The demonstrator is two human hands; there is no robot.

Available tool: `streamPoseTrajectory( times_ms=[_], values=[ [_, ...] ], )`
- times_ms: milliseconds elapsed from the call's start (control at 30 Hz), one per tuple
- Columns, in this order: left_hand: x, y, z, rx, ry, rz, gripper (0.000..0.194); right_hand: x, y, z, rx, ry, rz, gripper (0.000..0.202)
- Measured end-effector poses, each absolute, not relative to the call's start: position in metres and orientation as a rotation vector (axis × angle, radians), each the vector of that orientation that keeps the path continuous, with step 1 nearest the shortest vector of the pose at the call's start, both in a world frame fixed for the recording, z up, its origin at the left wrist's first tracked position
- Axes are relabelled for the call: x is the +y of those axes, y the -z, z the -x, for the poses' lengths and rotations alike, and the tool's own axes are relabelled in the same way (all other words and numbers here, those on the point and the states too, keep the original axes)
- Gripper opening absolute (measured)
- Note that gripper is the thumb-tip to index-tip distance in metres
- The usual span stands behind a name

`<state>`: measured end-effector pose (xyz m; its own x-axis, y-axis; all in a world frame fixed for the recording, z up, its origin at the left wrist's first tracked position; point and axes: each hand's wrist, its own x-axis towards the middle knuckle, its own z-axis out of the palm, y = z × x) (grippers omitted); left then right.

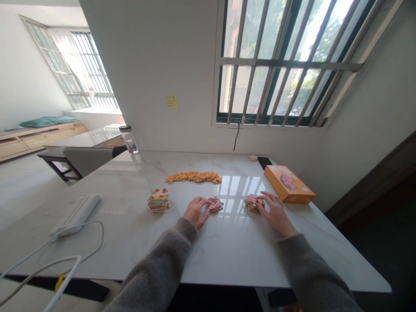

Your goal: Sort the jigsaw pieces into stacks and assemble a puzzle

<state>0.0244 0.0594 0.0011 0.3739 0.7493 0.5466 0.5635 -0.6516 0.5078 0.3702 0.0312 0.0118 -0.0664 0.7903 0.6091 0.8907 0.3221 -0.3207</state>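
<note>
My left hand (pixel 196 211) is at the left edge of a small, low pile of colourful jigsaw puzzle pieces (pixel 215 204), its thumb and forefinger closed on that side. At the right, my right hand (pixel 274 211) grips the right side of a second stack of puzzle pieces (pixel 251 202) between thumb and fingers. A taller, neat stack of puzzle pieces (pixel 158 201) stands apart, to the left of my left hand. Farther back lies a long, overlapping row of orange puzzle pieces (pixel 193 177). Which single pieces my fingers touch is too small to tell.
On the white marbled table (pixel 227 255), an orange box (pixel 289 184) lies at the right, near a black phone (pixel 264 163). A white power strip (pixel 75 214) with cables (pixel 97 242) is on the left. A clear bottle (pixel 129 139) stands at the back left corner.
</note>
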Motion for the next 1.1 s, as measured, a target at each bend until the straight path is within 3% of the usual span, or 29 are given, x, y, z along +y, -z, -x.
streamPoseTrajectory(
  times_ms=[100, 267, 400, 567, 1100],
  values=[
    [0.061, -0.001, -0.028, 1.268, -1.152, -2.383, 0.020, 0.024, -0.020, -0.340, -1.874, 0.235, 1.401, 0.020],
    [0.065, 0.002, -0.038, 1.364, -1.124, -2.408, 0.031, 0.019, -0.022, -0.267, -2.172, -0.003, 1.158, 0.027],
    [0.067, 0.007, -0.040, 1.375, -1.028, -2.420, 0.027, 0.037, -0.013, -0.233, -2.152, -0.104, 1.157, 0.029],
    [0.069, 0.009, -0.038, 1.385, -1.014, -2.409, 0.019, 0.054, -0.005, -0.227, -2.103, -0.161, 1.203, 0.016],
    [0.065, 0.009, -0.037, 1.318, -1.038, -2.401, 0.034, 0.051, 0.001, -0.230, -2.019, -0.288, 1.148, 0.029]
  ],
)
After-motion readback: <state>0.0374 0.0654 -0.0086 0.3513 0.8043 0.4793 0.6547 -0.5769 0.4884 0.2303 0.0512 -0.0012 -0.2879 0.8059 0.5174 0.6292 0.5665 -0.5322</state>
